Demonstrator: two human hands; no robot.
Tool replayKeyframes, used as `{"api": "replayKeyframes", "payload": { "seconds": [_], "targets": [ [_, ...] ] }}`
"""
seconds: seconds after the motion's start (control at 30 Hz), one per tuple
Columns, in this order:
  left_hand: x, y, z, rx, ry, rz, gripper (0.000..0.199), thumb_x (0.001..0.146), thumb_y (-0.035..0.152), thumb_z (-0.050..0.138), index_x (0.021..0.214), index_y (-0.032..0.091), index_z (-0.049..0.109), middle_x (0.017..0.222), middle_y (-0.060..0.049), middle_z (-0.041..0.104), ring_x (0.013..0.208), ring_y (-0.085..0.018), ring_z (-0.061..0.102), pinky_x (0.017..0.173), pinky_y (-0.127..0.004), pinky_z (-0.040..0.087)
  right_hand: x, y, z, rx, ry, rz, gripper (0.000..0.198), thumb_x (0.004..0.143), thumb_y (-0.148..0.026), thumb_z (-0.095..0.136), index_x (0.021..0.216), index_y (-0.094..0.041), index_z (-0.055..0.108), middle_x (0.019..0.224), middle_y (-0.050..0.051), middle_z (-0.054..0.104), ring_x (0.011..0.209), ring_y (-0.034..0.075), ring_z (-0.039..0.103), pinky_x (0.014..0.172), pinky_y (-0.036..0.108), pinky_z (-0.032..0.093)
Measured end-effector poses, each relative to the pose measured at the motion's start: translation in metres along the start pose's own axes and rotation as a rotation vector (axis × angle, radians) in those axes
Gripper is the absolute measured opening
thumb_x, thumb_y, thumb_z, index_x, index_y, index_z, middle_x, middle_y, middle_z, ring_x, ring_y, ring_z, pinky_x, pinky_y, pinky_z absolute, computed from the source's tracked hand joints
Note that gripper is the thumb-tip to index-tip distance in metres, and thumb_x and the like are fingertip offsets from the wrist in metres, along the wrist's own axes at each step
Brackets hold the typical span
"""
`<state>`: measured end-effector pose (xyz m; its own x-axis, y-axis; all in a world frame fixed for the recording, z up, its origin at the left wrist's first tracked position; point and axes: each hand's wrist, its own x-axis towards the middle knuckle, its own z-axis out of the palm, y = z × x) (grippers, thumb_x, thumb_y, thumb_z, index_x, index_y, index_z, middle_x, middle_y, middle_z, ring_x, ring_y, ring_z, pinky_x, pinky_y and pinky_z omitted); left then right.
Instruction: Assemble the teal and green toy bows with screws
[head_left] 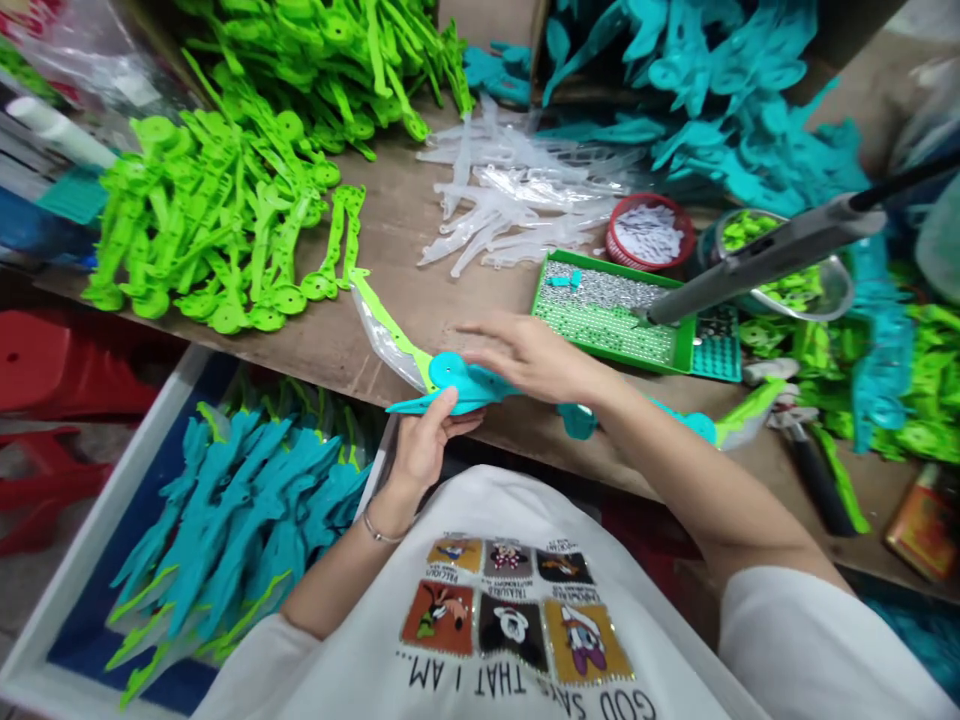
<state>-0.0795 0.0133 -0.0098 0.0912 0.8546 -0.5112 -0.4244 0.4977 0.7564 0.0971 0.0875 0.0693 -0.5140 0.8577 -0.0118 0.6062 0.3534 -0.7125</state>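
At the bench's front edge lies a long plastic toy assembly: a teal body (476,388) with a lime-green and clear curved blade (390,340) at its left end. Another lime-and-clear blade (752,415) shows at the right, past my forearm. My left hand (427,445) is closed on the teal body, thumb on top and fingers beneath. Over the same body reaches my right hand (536,355), its fingers stretched out to the left; whether they touch it is hard to tell. My right hand and forearm hide part of the middle.
Lime-green parts (217,220), clear strips (517,195) and teal parts (750,120) are piled behind. A green screw tray (611,262), a red basket (651,265) and a grey electric screwdriver (765,260) stand to the right. Finished-looking assemblies fill a bin (97,540) at lower left.
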Motion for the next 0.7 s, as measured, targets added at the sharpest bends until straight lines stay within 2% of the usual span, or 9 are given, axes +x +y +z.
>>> {"api": "replayKeyframes", "payload": {
  "seconds": [0.1,0.2,0.33,0.4,0.5,0.63,0.7],
  "targets": [
    [0.006,0.003,-0.001,0.132,0.062,0.023,0.051,0.064,0.061,0.082,0.084,0.015,0.074,0.074,-0.007,0.077,0.068,-0.027,0.076,0.067,-0.038,0.066,-0.066,0.015,-0.029,-0.114,0.296,0.040,0.030,0.098,-0.033,0.056,0.121,-0.020,0.070,0.117,0.009,0.075,0.106,0.023,0.070,0.095,0.036,0.053],
    [0.011,0.010,-0.001,0.245,0.109,0.068,0.053,0.063,0.067,0.080,0.078,0.016,0.073,0.066,-0.006,0.075,0.060,-0.025,0.074,0.060,-0.035,0.065,-0.140,0.026,-0.044,-0.283,0.403,0.103,0.034,0.092,-0.034,0.067,0.123,-0.021,0.068,0.118,0.010,0.074,0.107,0.025,0.071,0.095,0.040,0.055],
    [0.018,0.024,0.001,0.373,0.137,0.065,0.058,0.062,0.073,0.076,0.077,0.017,0.071,0.060,-0.004,0.073,0.056,-0.024,0.073,0.054,-0.031,0.062,-0.213,0.039,-0.034,-0.510,0.490,0.165,0.050,0.086,-0.034,0.074,0.133,-0.020,0.061,0.123,0.014,0.070,0.114,0.031,0.067,0.098,0.048,0.054],
    [0.023,0.031,0.004,0.451,0.127,0.067,0.063,0.065,0.078,0.070,0.076,0.016,0.070,0.061,-0.006,0.073,0.056,-0.023,0.074,0.052,-0.028,0.060,-0.231,0.048,-0.026,-0.619,0.575,0.173,0.045,0.087,-0.029,0.073,0.130,-0.020,0.063,0.119,0.015,0.072,0.110,0.031,0.069,0.096,0.049,0.054],
    [0.030,0.041,0.007,0.527,0.102,0.092,0.077,0.071,0.089,0.053,0.080,0.014,0.069,0.066,-0.009,0.075,0.058,-0.024,0.074,0.052,-0.030,0.060,-0.237,0.059,-0.020,-0.740,0.675,0.134,0.033,0.088,-0.022,0.071,0.121,-0.020,0.066,0.114,0.012,0.076,0.103,0.028,0.073,0.090,0.044,0.057],
    [0.033,0.054,0.007,0.542,-0.020,0.066,0.095,0.072,0.098,0.033,0.097,0.014,0.070,0.077,-0.014,0.078,0.074,-0.029,0.078,0.066,-0.038,0.064,-0.231,0.062,-0.026,-0.762,0.694,0.077,0.028,0.087,-0.022,0.074,0.114,-0.019,0.067,0.114,0.012,0.078,0.102,0.025,0.076,0.088,0.038,0.060],
    [0.030,0.058,0.003,0.562,-0.095,0.055,0.091,0.073,0.096,0.038,0.099,0.015,0.069,0.086,-0.016,0.079,0.083,-0.030,0.078,0.073,-0.041,0.064,-0.228,0.060,-0.032,-0.755,0.683,0.057,0.022,0.087,-0.022,0.074,0.108,-0.018,0.068,0.112,0.011,0.078,0.099,0.023,0.077,0.086,0.034,0.061]
  ]
}}
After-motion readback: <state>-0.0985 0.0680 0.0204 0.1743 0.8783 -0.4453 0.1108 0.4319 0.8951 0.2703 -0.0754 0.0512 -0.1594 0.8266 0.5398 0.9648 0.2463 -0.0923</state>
